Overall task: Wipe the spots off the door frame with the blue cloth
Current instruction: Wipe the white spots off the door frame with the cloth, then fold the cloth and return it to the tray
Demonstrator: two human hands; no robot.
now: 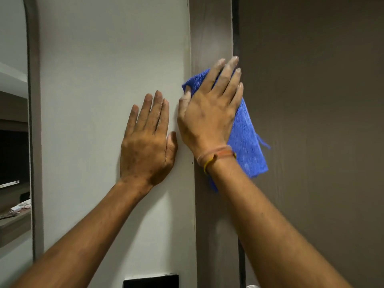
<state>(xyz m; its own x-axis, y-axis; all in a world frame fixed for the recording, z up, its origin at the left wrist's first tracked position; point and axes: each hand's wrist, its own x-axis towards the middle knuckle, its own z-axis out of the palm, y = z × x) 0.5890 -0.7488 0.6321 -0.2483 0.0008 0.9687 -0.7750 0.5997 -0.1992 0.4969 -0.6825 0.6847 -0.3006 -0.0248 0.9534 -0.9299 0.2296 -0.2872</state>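
Note:
A grey-brown wood-grain door frame (209,34) runs vertically between the white wall and the door. My right hand (209,113) lies flat on the blue cloth (247,142), pressing it against the frame at mid height; the cloth hangs down past my wrist and over the door's edge. My left hand (147,140) rests flat on the white wall (108,69) just left of the frame, fingers together and holding nothing. No spots show clearly on the frame; the part under the cloth is hidden.
The brown door (311,100) fills the right side, with a dark gap (235,28) between it and the frame. A mirror or opening with a grey border (34,121) stands at the far left. A black switch plate (151,281) sits low on the wall.

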